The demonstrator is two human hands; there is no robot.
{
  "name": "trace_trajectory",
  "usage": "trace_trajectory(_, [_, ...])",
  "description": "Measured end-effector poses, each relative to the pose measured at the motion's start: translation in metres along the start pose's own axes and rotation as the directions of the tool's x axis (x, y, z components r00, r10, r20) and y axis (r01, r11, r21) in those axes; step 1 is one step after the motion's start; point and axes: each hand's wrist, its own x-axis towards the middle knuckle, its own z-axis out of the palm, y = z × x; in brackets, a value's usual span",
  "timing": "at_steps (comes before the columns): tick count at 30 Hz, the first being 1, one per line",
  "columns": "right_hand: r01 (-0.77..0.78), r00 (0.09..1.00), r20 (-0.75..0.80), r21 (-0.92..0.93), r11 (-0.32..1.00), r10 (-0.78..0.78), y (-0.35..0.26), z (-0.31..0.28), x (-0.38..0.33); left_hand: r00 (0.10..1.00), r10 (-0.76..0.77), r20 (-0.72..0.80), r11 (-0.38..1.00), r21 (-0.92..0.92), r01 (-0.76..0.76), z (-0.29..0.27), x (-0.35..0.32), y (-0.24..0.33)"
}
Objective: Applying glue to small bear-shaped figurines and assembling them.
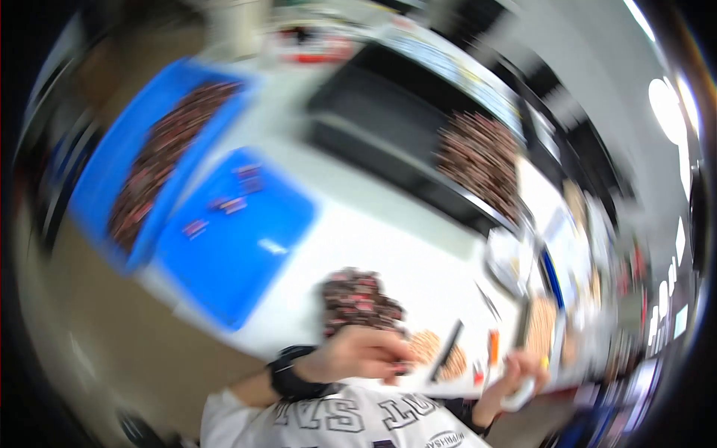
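Observation:
My left hand (362,355), with a black band on its wrist, is closed in a pinch at the near edge of the table. A small dark piece with some red (403,367) shows at its fingertips. Just beyond it lies a heap of small dark and red pieces (360,300). My right hand (521,372) is curled, farther right, and blurred. Something white (518,396) shows beneath its fingers, its kind unclear. Between the hands are a bundle of tan pieces (426,346), a black strip (447,351) and an orange object (493,347).
A long black tray (373,138) holds a pile of brownish pieces (478,160). At left, a blue bin (112,175) full of dark pieces stands beside a blue lid (231,261) with several loose pieces. A clear bag-like thing (506,257) lies on the white table (426,261).

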Motion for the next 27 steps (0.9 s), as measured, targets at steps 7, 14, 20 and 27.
trace_trajectory(7, [-0.03,0.987,0.126,-0.47,0.882,0.101,-0.016,-0.036,0.006,0.99,0.099,-0.096,0.992,0.087,-0.091,0.011,0.015,-0.005])
trace_trajectory(14, [-0.131,0.928,0.198,-0.618,0.775,0.315,0.008,-0.053,-0.032,1.0,0.008,-0.017,0.994,0.113,-0.006,0.008,0.018,-0.018])
trace_trajectory(20, [-0.115,0.873,0.294,-0.649,0.752,0.388,0.018,-0.047,-0.025,0.986,0.132,-0.103,0.974,0.196,-0.11,-0.002,0.008,-0.013])
trace_trajectory(27, [-0.079,0.854,0.364,-0.614,0.785,0.371,0.02,-0.044,-0.018,0.987,0.113,-0.116,0.969,0.234,-0.083,-0.002,0.013,-0.011])
